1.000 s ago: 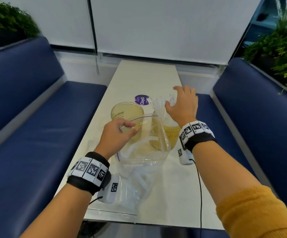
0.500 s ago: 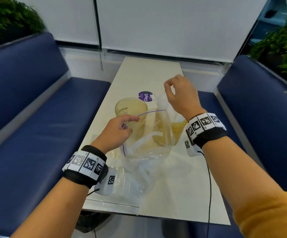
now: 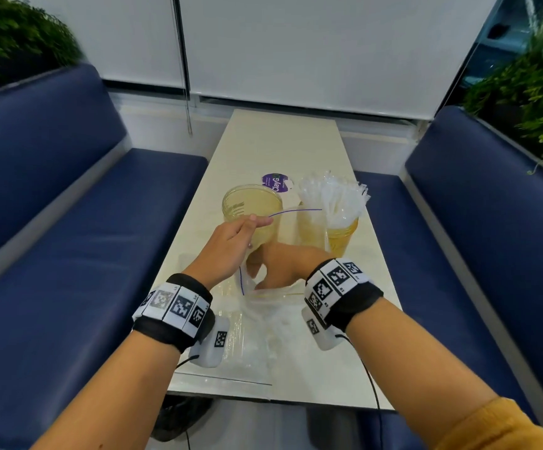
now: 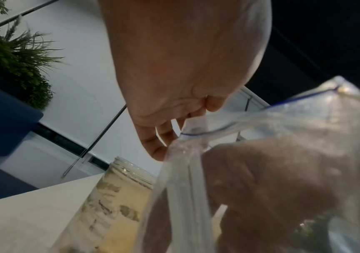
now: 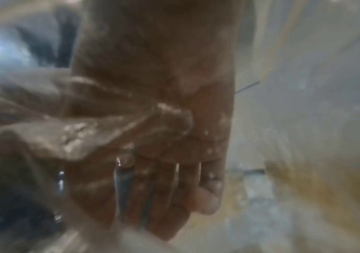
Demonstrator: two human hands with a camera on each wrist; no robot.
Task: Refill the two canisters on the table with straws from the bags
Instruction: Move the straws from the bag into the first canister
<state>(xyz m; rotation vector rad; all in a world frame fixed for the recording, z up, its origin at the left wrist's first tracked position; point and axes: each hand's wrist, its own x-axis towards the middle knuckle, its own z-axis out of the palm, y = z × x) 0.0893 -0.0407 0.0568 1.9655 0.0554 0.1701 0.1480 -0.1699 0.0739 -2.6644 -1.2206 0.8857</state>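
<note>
Blue booth benches (image 3: 78,222) flank a pale narrow worktop (image 3: 283,147) that runs toward white window blinds (image 3: 296,43), with green plants (image 3: 529,92) on the ledges at either side.

On the worktop, at about 12 o'clock from the person, stand two clear yellowish canisters. The left canister (image 3: 251,203) holds no straws that can be seen, and its rim shows in the left wrist view (image 4: 131,171). The right canister (image 3: 341,235), at about 1 o'clock, is packed with wrapped white straws (image 3: 335,196) that fan out above its rim. Just beyond the two lies a purple round sticker (image 3: 275,182).

A clear zip bag (image 3: 309,228) with a blue seal line stands open between the hands, just in front of the canisters. The left hand (image 3: 228,251) pinches the bag's mouth edge, its grip closed on the plastic with thumb and forefinger near the blue line (image 4: 187,133). The right hand (image 3: 279,264) is pushed down inside the bag; seen through the film (image 5: 153,179), its fingers look fairly straight and together, though the view is blurred and I cannot tell whether its grip holds any straws.

Nearer the person, at 6 o'clock, a second clear bag (image 3: 247,345) lies flat on the worktop, with white wrapped straws in it.
</note>
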